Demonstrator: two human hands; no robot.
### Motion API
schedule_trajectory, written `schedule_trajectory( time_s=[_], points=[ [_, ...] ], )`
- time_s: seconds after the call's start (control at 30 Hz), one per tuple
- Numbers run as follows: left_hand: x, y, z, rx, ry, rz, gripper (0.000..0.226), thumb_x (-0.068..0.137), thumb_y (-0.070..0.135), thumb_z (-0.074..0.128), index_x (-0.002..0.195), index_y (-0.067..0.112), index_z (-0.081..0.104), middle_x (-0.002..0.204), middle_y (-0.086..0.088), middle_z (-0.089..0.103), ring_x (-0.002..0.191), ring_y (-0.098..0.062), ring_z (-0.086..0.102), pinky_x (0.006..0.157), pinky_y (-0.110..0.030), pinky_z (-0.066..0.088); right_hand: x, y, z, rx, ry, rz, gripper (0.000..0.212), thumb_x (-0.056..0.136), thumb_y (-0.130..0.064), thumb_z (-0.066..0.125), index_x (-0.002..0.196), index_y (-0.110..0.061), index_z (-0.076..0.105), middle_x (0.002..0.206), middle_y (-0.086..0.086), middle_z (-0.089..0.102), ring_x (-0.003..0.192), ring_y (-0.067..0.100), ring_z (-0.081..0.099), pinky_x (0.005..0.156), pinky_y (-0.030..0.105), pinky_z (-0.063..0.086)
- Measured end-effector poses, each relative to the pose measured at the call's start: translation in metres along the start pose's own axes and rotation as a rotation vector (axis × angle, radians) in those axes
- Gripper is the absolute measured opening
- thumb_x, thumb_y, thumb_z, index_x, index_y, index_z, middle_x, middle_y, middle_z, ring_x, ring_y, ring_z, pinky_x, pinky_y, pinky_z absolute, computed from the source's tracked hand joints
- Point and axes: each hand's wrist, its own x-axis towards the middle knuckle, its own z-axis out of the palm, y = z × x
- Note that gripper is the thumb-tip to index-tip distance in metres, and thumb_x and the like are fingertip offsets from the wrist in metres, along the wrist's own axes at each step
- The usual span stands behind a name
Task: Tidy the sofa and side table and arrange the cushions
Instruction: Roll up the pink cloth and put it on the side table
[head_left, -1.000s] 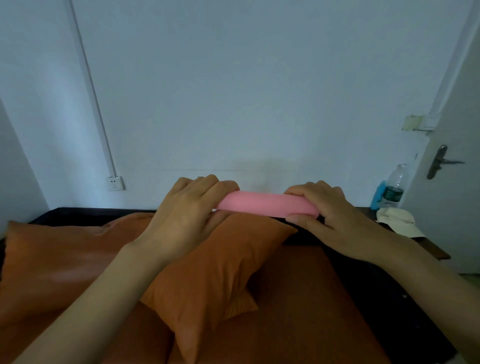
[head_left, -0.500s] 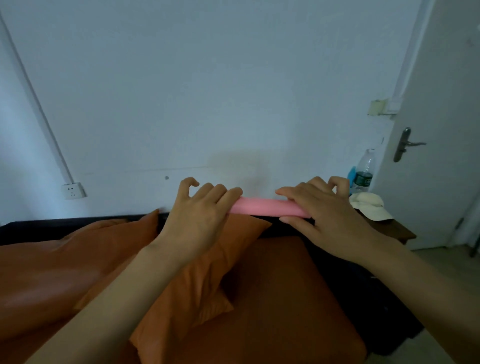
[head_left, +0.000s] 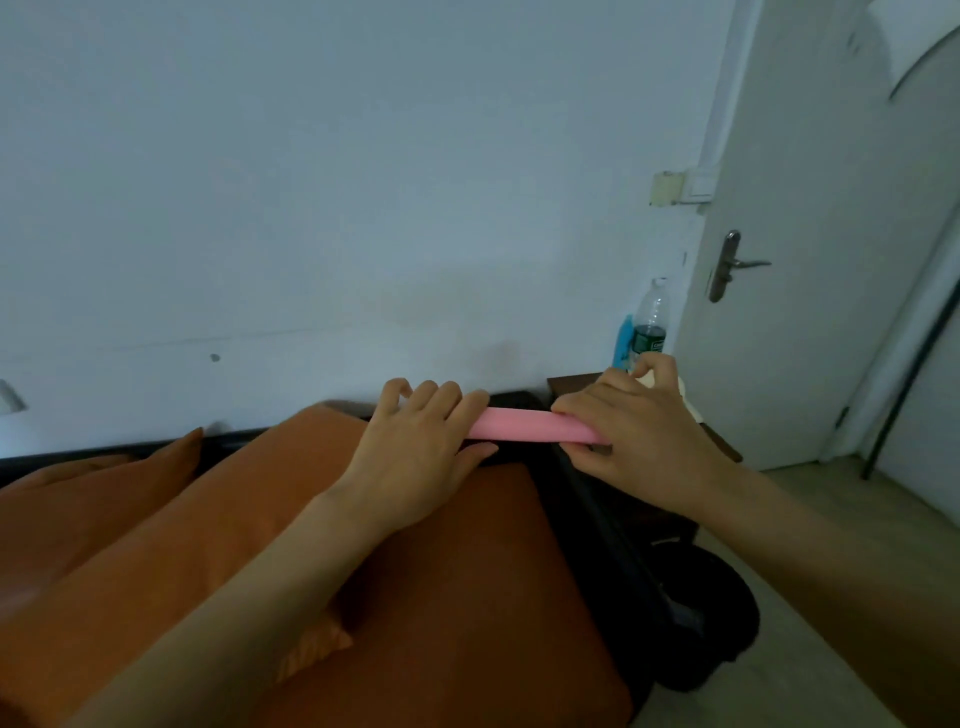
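A: Sofa (head_left: 467, 597) noted low in view, orange cover; two orange cushions (head_left: 218, 519) slumped at left, not yet arranged. Pink roll (head_left: 524, 432) held level above seat's far right corner.

B: Grip?

A: Left hand (head_left: 415, 462) draped over one end, fingers (head_left: 441, 410) curled on it; right hand (head_left: 639, 441) pinching other end, thumb beneath. Two-ended hold probably to keep roll from unwinding.

B: Destination?

A: Likely side table (head_left: 576, 385), just beyond right hand. Bottle (head_left: 652, 325) standing there against wall.
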Motion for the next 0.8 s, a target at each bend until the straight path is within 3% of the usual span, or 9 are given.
schedule_trajectory(
  time_s=[0.2,0.3,0.47,0.63,0.8],
  points=[
    [0.05,0.044,0.053,-0.063,-0.023,0.023,0.041,0.094,0.045,0.034,0.115,0.017,0.056,0.096,-0.002,0.062,0.083,-0.025,0.058,0.083,-0.04,0.035,-0.029,0.07,0.021,0.049,-0.067,0.061,0.027,0.077,-0.033,0.069,0.103,-0.025,0.066,0.092,-0.008,0.069,0.085,0.017,0.06,0.084,0.034,0.023],
    [0.072,0.06,0.081,-0.083,-0.015,0.033,0.039,0.091,0.041,0.034,0.112,0.017,0.057,0.093,-0.003,0.061,0.08,-0.025,0.059,0.078,-0.04,0.041,-0.039,0.098,0.04,0.056,-0.1,0.12,0.027,0.077,-0.03,0.074,0.102,-0.026,0.065,0.095,-0.007,0.068,0.088,0.017,0.061,0.084,0.034,0.022],
    [0.108,0.08,0.127,-0.194,-0.036,0.03,0.038,0.091,0.037,0.033,0.113,0.016,0.056,0.09,-0.003,0.059,0.075,-0.024,0.056,0.073,-0.04,0.046,-0.047,0.146,0.075,0.03,-0.08,0.226,0.022,0.078,-0.027,0.066,0.1,-0.026,0.064,0.098,-0.007,0.066,0.092,0.017,0.058,0.086,0.034,0.022],
    [0.156,0.079,0.181,-0.253,-0.084,0.046,0.039,0.094,0.039,0.028,0.118,0.018,0.051,0.096,-0.002,0.058,0.081,-0.022,0.055,0.078,-0.04,0.044,-0.042,0.197,0.117,0.015,-0.072,0.259,0.028,0.083,-0.037,0.045,0.099,-0.024,0.064,0.096,-0.007,0.065,0.09,0.014,0.056,0.085,0.03,0.016],
    [0.215,0.067,0.239,-0.247,-0.102,0.08,0.035,0.096,0.036,0.032,0.118,0.019,0.053,0.1,-0.002,0.058,0.084,-0.022,0.055,0.079,-0.039,0.042,-0.011,0.264,0.162,-0.031,-0.075,0.243,0.025,0.082,-0.035,0.048,0.097,-0.023,0.065,0.095,-0.006,0.065,0.09,0.016,0.057,0.087,0.033,0.019]
  ],
)
